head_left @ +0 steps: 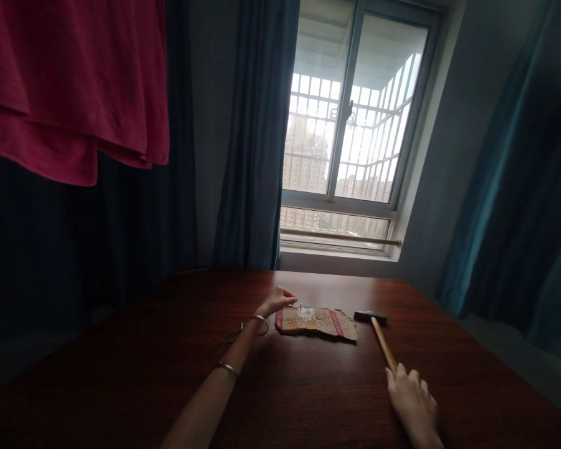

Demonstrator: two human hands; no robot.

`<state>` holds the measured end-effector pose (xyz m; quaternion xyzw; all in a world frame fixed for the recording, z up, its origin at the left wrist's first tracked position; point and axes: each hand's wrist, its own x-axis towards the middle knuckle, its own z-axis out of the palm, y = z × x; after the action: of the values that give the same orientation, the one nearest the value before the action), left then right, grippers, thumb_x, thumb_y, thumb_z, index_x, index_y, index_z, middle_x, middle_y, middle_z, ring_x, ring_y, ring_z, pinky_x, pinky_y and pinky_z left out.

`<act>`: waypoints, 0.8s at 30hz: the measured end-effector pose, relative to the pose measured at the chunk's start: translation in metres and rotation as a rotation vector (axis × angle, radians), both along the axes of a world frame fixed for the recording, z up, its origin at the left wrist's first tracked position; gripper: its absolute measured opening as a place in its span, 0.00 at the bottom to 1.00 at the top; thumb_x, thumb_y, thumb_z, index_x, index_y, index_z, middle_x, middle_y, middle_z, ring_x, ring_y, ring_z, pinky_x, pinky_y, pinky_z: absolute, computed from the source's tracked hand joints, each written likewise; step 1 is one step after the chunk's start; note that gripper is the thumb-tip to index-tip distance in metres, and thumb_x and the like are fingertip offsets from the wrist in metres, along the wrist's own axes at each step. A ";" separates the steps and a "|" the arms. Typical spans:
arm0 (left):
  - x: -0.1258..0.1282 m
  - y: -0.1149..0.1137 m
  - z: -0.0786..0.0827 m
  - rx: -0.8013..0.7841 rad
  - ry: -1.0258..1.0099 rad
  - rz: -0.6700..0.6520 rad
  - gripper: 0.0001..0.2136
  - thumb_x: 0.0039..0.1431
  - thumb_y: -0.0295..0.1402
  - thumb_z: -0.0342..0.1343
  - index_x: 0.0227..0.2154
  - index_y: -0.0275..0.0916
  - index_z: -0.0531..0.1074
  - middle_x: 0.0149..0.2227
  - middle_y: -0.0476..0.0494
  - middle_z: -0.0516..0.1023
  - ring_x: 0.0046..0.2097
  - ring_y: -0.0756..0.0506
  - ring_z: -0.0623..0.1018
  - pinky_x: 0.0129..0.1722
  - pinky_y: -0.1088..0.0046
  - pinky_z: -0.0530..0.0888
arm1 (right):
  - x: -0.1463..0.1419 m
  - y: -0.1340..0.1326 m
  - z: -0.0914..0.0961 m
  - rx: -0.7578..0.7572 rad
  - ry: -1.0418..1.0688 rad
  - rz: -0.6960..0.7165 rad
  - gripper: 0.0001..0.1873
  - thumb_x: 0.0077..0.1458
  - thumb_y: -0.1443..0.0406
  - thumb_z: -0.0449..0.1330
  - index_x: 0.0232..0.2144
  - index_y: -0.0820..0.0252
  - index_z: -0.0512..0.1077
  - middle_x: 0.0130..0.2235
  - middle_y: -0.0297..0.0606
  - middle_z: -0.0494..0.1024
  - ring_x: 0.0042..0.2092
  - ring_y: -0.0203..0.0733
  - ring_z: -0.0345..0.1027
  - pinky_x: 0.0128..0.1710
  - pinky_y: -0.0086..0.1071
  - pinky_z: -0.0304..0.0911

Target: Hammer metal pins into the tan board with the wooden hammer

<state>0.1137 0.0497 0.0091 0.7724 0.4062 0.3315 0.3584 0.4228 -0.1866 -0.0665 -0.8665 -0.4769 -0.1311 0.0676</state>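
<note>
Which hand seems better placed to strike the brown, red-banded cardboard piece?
Probably the right hand: it holds the wooden-handled, dark-headed hammer, its head beside the cardboard piece. The left hand is near the cardboard's left end.

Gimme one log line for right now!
left hand: at dotted board, grip unclear | right hand: gripping hammer by handle | hammer head: right of board

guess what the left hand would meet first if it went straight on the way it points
The left hand would probably meet the thin upright piece at the patterned board first; depth is unclear: they may be touching, or it may pass behind.
</note>
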 end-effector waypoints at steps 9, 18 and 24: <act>-0.088 -0.035 0.034 0.141 0.251 0.125 0.16 0.45 0.40 0.53 0.30 0.33 0.78 0.29 0.43 0.78 0.32 0.45 0.74 0.31 0.76 0.66 | 0.001 -0.001 -0.001 0.021 -0.049 0.018 0.19 0.58 0.59 0.43 0.37 0.64 0.69 0.34 0.49 0.71 0.37 0.52 0.70 0.31 0.39 0.64; -0.175 -0.055 0.006 0.039 0.543 0.243 0.13 0.40 0.36 0.52 0.25 0.35 0.77 0.28 0.45 0.78 0.32 0.46 0.74 0.31 0.77 0.65 | 0.005 -0.001 -0.007 0.020 -0.021 0.035 0.20 0.58 0.57 0.42 0.36 0.64 0.68 0.34 0.50 0.70 0.36 0.52 0.69 0.30 0.39 0.64; -0.181 -0.076 -0.005 -0.024 0.624 0.225 0.10 0.39 0.36 0.53 0.21 0.36 0.76 0.26 0.45 0.76 0.30 0.46 0.73 0.27 0.77 0.63 | 0.005 -0.002 -0.006 0.038 -0.041 0.046 0.20 0.58 0.57 0.42 0.35 0.64 0.68 0.34 0.50 0.70 0.35 0.52 0.69 0.29 0.38 0.63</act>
<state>-0.0674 -0.0258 0.0044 0.7826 0.5832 0.1116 0.1868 0.4275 -0.1890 -0.0723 -0.8511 -0.4952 -0.1561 0.0773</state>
